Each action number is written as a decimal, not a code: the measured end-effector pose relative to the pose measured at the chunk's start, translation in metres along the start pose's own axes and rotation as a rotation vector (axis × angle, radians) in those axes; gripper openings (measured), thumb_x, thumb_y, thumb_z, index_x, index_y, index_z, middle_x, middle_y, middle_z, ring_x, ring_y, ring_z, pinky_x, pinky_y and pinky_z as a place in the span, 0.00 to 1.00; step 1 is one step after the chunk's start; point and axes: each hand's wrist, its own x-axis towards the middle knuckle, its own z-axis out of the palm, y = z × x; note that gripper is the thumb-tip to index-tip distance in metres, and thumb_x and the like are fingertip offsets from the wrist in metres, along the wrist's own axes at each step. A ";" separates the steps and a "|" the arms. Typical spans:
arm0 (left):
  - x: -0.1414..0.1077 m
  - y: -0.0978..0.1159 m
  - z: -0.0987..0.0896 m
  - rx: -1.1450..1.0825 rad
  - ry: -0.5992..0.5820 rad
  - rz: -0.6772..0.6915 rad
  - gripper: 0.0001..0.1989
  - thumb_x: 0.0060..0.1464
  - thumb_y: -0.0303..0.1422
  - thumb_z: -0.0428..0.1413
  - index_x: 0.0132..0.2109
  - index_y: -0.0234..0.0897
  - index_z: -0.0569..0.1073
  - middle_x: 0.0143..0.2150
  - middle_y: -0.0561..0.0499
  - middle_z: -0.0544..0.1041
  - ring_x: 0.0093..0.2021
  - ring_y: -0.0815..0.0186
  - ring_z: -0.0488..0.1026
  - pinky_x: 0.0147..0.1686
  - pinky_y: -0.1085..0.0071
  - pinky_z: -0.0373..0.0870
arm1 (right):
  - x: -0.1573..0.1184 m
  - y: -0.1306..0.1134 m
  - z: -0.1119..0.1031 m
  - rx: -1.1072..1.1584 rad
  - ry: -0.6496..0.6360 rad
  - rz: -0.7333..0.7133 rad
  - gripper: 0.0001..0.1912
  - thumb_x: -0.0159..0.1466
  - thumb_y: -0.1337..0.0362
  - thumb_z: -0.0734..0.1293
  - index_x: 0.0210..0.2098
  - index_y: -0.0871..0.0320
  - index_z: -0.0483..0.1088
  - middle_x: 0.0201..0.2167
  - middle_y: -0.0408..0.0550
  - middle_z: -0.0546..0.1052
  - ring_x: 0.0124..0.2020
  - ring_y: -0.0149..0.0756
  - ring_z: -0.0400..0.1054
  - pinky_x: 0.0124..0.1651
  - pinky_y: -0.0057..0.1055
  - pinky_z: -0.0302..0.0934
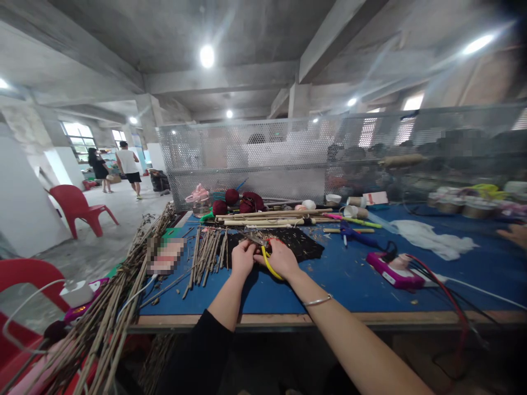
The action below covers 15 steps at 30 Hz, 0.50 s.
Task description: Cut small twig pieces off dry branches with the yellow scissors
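Observation:
Over a black cloth (308,245) strewn with small bits, my two hands are close together. My right hand (280,259) is wrapped round the yellow-handled scissors (269,264), whose blades point up and to the left. My left hand (244,258) is closed beside the blades, its fingers pinched; what they hold is too small to make out. Short cut brown sticks (206,255) lie in a loose row left of my left hand. Behind the cloth are longer pale sticks (263,222).
Long twigs (111,307) hang over the left table edge near a pixelated phone (168,257). Dark red yarn (251,202) sits at the back. A blue glue gun (358,237), purple power strip (395,271) and white cloth (432,236) lie right. Another person's hand (514,236) shows far right.

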 end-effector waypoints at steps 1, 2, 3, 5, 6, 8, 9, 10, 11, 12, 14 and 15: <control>-0.001 0.001 0.000 -0.008 -0.013 -0.005 0.10 0.45 0.32 0.53 0.35 0.33 0.75 0.22 0.51 0.72 0.20 0.71 0.66 0.15 0.79 0.58 | 0.000 0.000 0.000 0.005 0.006 -0.008 0.28 0.50 0.44 0.63 0.39 0.60 0.63 0.37 0.53 0.71 0.40 0.41 0.66 0.40 0.30 0.55; -0.001 0.001 0.001 -0.023 -0.025 -0.011 0.10 0.45 0.32 0.53 0.35 0.33 0.75 0.22 0.52 0.72 0.19 0.72 0.65 0.15 0.79 0.58 | 0.000 0.001 0.000 0.012 0.007 -0.012 0.28 0.50 0.44 0.63 0.39 0.60 0.62 0.37 0.53 0.71 0.40 0.41 0.66 0.40 0.30 0.55; -0.002 0.002 0.001 -0.041 -0.036 -0.014 0.10 0.45 0.33 0.53 0.35 0.33 0.75 0.21 0.52 0.72 0.19 0.73 0.65 0.15 0.79 0.58 | 0.000 0.001 0.000 0.018 0.003 -0.009 0.27 0.51 0.43 0.63 0.39 0.59 0.62 0.37 0.53 0.71 0.40 0.41 0.66 0.39 0.30 0.55; -0.002 0.003 0.002 -0.079 -0.051 -0.012 0.11 0.45 0.33 0.53 0.35 0.33 0.74 0.22 0.53 0.72 0.19 0.73 0.65 0.15 0.80 0.58 | -0.001 0.001 0.000 0.033 -0.022 0.008 0.27 0.52 0.43 0.62 0.39 0.59 0.61 0.35 0.52 0.72 0.38 0.41 0.67 0.37 0.30 0.55; -0.002 0.003 0.002 -0.094 -0.054 -0.010 0.11 0.45 0.32 0.53 0.36 0.33 0.74 0.22 0.53 0.72 0.19 0.73 0.65 0.15 0.80 0.58 | -0.001 0.001 0.000 0.039 -0.038 0.016 0.26 0.52 0.42 0.61 0.38 0.58 0.61 0.35 0.51 0.72 0.37 0.41 0.68 0.36 0.29 0.55; -0.002 0.003 0.002 -0.115 -0.057 -0.007 0.11 0.45 0.33 0.54 0.36 0.33 0.74 0.22 0.53 0.72 0.20 0.73 0.66 0.16 0.79 0.58 | -0.001 0.001 0.000 0.040 -0.068 0.033 0.27 0.53 0.41 0.60 0.38 0.58 0.60 0.34 0.51 0.73 0.37 0.41 0.69 0.35 0.29 0.55; -0.002 0.003 0.002 -0.122 -0.058 -0.008 0.12 0.45 0.33 0.54 0.37 0.33 0.74 0.23 0.53 0.72 0.20 0.72 0.66 0.16 0.79 0.58 | -0.001 0.000 0.000 0.034 -0.078 0.044 0.27 0.53 0.41 0.59 0.38 0.58 0.60 0.34 0.51 0.73 0.37 0.42 0.69 0.35 0.30 0.55; -0.001 0.003 0.002 -0.125 -0.059 -0.012 0.12 0.45 0.33 0.54 0.37 0.33 0.74 0.22 0.52 0.72 0.20 0.72 0.66 0.16 0.79 0.59 | -0.001 -0.001 -0.001 0.027 -0.087 0.055 0.27 0.53 0.41 0.59 0.38 0.58 0.60 0.34 0.51 0.74 0.37 0.43 0.69 0.35 0.30 0.55; -0.001 0.002 0.002 -0.125 -0.057 -0.015 0.12 0.45 0.33 0.54 0.37 0.33 0.74 0.22 0.52 0.72 0.21 0.72 0.66 0.16 0.79 0.59 | 0.000 -0.001 -0.001 0.022 -0.095 0.066 0.28 0.52 0.40 0.59 0.38 0.58 0.61 0.34 0.52 0.74 0.37 0.43 0.69 0.35 0.30 0.55; -0.001 0.002 0.002 -0.123 -0.048 -0.022 0.12 0.45 0.33 0.54 0.38 0.32 0.74 0.23 0.52 0.73 0.21 0.72 0.67 0.16 0.79 0.59 | 0.000 -0.002 -0.001 0.019 -0.105 0.077 0.28 0.52 0.40 0.59 0.38 0.58 0.61 0.34 0.52 0.74 0.38 0.44 0.69 0.35 0.30 0.55; 0.000 0.001 0.002 -0.114 -0.010 -0.044 0.12 0.45 0.33 0.55 0.38 0.32 0.74 0.24 0.50 0.73 0.22 0.71 0.68 0.16 0.79 0.60 | 0.000 -0.003 -0.002 0.019 -0.125 0.092 0.28 0.52 0.40 0.59 0.38 0.58 0.61 0.34 0.52 0.74 0.38 0.43 0.69 0.35 0.30 0.55; 0.000 0.001 0.002 -0.106 0.011 -0.054 0.12 0.45 0.33 0.55 0.38 0.32 0.73 0.25 0.50 0.74 0.22 0.71 0.68 0.16 0.79 0.60 | 0.000 -0.003 -0.002 0.017 -0.132 0.097 0.28 0.52 0.40 0.59 0.37 0.58 0.61 0.34 0.52 0.74 0.38 0.43 0.69 0.35 0.30 0.55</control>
